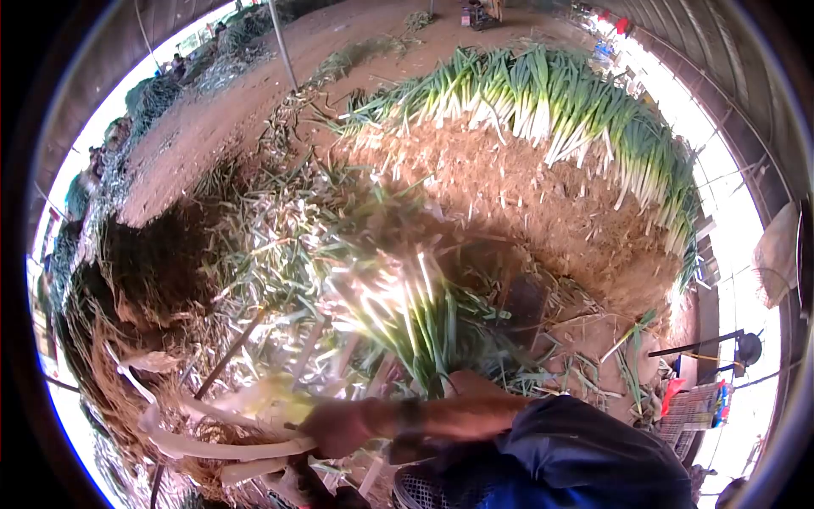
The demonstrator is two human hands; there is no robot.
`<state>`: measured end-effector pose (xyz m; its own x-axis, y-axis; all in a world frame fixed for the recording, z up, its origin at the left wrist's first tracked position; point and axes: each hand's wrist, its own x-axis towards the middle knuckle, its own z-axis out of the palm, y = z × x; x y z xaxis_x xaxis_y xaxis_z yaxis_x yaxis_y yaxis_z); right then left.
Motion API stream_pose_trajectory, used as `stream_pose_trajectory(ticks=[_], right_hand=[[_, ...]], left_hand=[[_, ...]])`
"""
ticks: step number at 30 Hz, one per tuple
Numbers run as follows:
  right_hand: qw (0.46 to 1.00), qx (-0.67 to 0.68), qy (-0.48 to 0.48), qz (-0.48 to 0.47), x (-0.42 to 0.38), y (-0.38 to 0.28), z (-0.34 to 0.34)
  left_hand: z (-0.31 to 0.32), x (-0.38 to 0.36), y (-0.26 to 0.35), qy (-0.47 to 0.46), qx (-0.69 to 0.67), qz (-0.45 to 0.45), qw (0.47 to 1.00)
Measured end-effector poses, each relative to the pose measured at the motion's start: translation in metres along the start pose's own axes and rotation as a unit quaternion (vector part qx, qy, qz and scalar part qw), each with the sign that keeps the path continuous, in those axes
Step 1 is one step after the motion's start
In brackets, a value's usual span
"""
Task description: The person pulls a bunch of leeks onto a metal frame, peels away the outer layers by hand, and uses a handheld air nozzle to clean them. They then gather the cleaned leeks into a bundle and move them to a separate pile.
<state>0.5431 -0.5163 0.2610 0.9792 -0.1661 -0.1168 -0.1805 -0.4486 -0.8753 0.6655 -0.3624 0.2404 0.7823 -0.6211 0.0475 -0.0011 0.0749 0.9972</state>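
My right hand (335, 428), with a dark band at the wrist, reaches leftward and is closed around long pale leek stalks (225, 448). It is blurred by motion. What looks like part of my left hand (298, 482) is low in the view under the stalks, dark and blurred, its fingers not distinguishable. Beyond my forearm lies a bunch of leeks (428, 327), white ends pointing away and green leaves toward me. A patch of skin at the leaf ends is partly hidden by the forearm.
Trimmed leeks (543, 93) lie in a long curved row on bare soil (526, 187). Loose leaves and peelings (288, 220) cover the ground ahead. Untrimmed leeks with roots (102, 339) are heaped at left. A thin pole (284, 47) stands farther back. A wire-like basket (691, 410) is at right.
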Motion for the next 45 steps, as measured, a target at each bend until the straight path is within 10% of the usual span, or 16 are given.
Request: stream_pose_trajectory(ticks=[20, 31, 33, 37, 45], right_hand=[[0.978, -0.02, -0.2, 0.053, -0.005, -0.01, -0.016], [0.995, 0.018, -0.085, 0.045, 0.006, 0.023, 0.0], [0.995, -0.066, -0.024, -0.074, 0.019, 0.044, 0.017], [0.991, 0.011, -0.001, -0.134, 0.058, 0.116, 0.067], [0.961, 0.273, -0.027, 0.043, -0.028, 0.027, -0.032]], left_hand=[[-0.002, -0.018, 0.04, -0.021, 0.07, -0.01, 0.997], [0.015, 0.007, 0.05, -0.059, 0.088, -0.015, 0.994], [0.022, 0.012, 0.049, -0.07, 0.089, -0.021, 0.993], [0.033, 0.023, 0.049, -0.099, 0.09, -0.025, 0.991], [0.062, 0.04, 0.045, -0.184, 0.084, -0.052, 0.978]])
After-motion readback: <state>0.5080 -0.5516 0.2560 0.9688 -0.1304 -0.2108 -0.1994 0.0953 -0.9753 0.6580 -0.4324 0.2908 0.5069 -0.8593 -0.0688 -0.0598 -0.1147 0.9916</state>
